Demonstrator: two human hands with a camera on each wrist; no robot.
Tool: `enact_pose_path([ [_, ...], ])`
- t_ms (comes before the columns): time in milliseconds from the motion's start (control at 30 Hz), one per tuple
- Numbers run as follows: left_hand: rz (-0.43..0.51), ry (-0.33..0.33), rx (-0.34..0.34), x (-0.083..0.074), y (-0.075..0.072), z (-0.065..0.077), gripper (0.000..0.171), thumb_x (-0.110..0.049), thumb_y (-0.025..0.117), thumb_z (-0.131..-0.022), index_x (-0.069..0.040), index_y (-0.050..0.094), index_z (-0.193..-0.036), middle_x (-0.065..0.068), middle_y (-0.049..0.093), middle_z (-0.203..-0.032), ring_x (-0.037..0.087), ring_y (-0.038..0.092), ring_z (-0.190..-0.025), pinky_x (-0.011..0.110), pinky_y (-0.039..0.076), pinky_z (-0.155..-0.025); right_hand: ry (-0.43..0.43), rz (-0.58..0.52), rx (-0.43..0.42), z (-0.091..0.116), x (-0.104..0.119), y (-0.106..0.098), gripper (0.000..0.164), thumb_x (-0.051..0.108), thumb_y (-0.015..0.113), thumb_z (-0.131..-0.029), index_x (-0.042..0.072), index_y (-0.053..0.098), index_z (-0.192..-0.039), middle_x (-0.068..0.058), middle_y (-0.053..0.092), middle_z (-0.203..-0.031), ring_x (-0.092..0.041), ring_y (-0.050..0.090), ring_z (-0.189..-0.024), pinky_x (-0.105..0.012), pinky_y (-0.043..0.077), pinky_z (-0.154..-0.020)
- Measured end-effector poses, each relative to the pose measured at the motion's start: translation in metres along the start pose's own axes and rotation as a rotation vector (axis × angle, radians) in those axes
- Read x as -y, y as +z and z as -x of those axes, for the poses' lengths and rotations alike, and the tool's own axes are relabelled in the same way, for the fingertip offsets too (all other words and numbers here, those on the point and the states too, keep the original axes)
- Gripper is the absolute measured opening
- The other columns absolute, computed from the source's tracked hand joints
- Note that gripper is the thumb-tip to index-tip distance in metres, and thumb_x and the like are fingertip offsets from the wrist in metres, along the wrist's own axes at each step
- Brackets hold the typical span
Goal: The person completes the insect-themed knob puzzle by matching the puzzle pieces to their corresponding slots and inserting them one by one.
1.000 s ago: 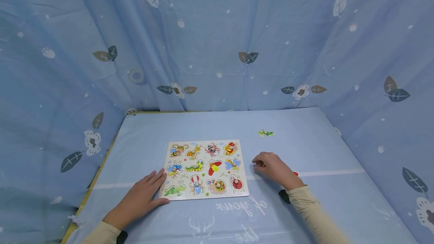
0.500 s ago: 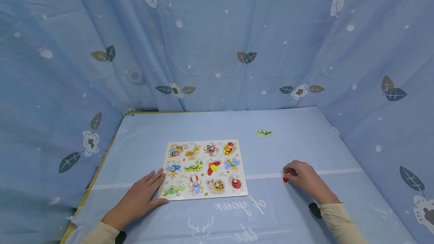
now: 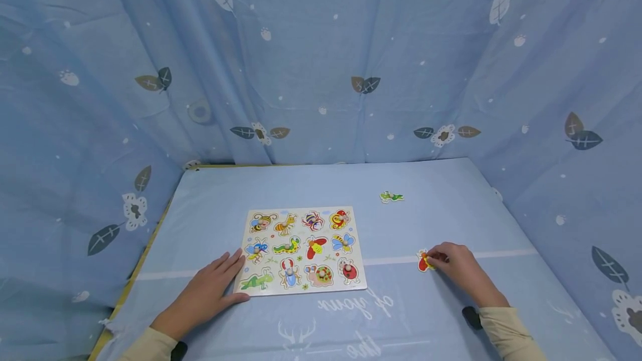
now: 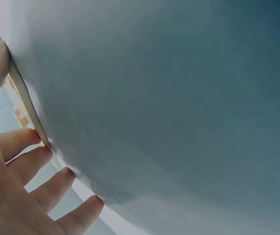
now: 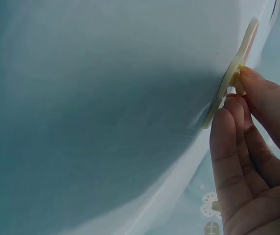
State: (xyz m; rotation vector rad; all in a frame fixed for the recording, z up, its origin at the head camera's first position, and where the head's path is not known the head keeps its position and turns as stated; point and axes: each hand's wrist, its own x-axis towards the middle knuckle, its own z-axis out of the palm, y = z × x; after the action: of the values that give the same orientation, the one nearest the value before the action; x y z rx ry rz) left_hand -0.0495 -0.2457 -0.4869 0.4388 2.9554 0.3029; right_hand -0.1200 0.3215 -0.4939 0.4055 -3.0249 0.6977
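Observation:
A wooden peg puzzle board (image 3: 360, 286) with insect pictures lies on the table. My left hand (image 3: 200, 292) rests along its lower left edge, fingers straight; the left wrist view shows the fingertips (image 4: 67, 172) right at the board's edge. To the right of the board, my right hand (image 3: 462, 269) is at a red and yellow winged-insect puzzle piece (image 3: 423, 262). In the right wrist view the thumb and fingers pinch the knob of this piece (image 5: 221, 93), seen edge-on close over the cloth. A green grasshopper puzzle piece (image 3: 391, 197) lies farther back.
Most pictures on the board carry knobs, such as the ladybug piece (image 3: 348, 271). The green grasshopper picture (image 3: 257, 280) and the red-winged insect picture (image 3: 316, 248) show no knob. A pale blue cloth (image 3: 311, 185) covers the table, and patterned curtains (image 3: 321, 60) surround it.
My right hand has moved from beside the board rightward to the red and yellow piece and now pinches its knob, uncovering more of the piece. The left hand stays put.

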Motion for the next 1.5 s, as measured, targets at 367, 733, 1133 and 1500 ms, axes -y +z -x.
enact_pose_path([
  [367, -0.002, 0.004, -0.002, -0.001, -0.002, 0.001, 0.093, -0.068, 0.067, -0.088, -0.006, 0.048, -0.155, 0.011, 0.043, -0.164, 0.045, 0.041, -0.149, 0.062, 0.042, -0.116, 0.016, 0.003, 0.008, 0.000, -0.002, 0.001, 0.008, 0.010, 0.083, -0.086, 0.008, 0.080, -0.093, 0.002, 0.075, -0.087, -0.006, 0.059, -0.074, -0.021, 0.052, -0.062],
  [733, 0.003, 0.005, -0.008, -0.001, -0.002, 0.002, 0.096, -0.072, 0.064, -0.087, -0.006, 0.048, -0.155, 0.012, 0.043, -0.164, 0.045, 0.041, -0.149, 0.063, 0.041, -0.116, 0.016, 0.005, -0.013, -0.004, 0.002, 0.002, 0.009, 0.011, 0.083, -0.086, 0.008, 0.081, -0.094, 0.000, 0.077, -0.090, -0.008, 0.064, -0.078, -0.022, 0.054, -0.064],
  [1133, -0.008, -0.001, -0.012, 0.002, 0.002, 0.000, 0.090, -0.063, 0.070, -0.088, -0.006, 0.047, -0.155, 0.011, 0.042, -0.165, 0.044, 0.040, -0.150, 0.062, 0.041, -0.117, -0.041, 0.019, -0.025, -0.018, 0.019, 0.002, 0.009, 0.009, 0.084, -0.086, 0.007, 0.082, -0.094, -0.001, 0.077, -0.090, -0.011, 0.067, -0.079, -0.025, 0.058, -0.067],
  [1500, -0.019, 0.011, -0.020, 0.002, 0.002, 0.000, 0.091, -0.064, 0.069, -0.088, -0.006, 0.048, -0.154, 0.012, 0.043, -0.164, 0.044, 0.041, -0.149, 0.061, 0.041, -0.117, -0.036, 0.001, 0.048, -0.042, 0.052, 0.007, 0.010, 0.010, 0.084, -0.086, 0.006, 0.082, -0.095, -0.001, 0.077, -0.089, -0.008, 0.063, -0.076, -0.024, 0.057, -0.067],
])
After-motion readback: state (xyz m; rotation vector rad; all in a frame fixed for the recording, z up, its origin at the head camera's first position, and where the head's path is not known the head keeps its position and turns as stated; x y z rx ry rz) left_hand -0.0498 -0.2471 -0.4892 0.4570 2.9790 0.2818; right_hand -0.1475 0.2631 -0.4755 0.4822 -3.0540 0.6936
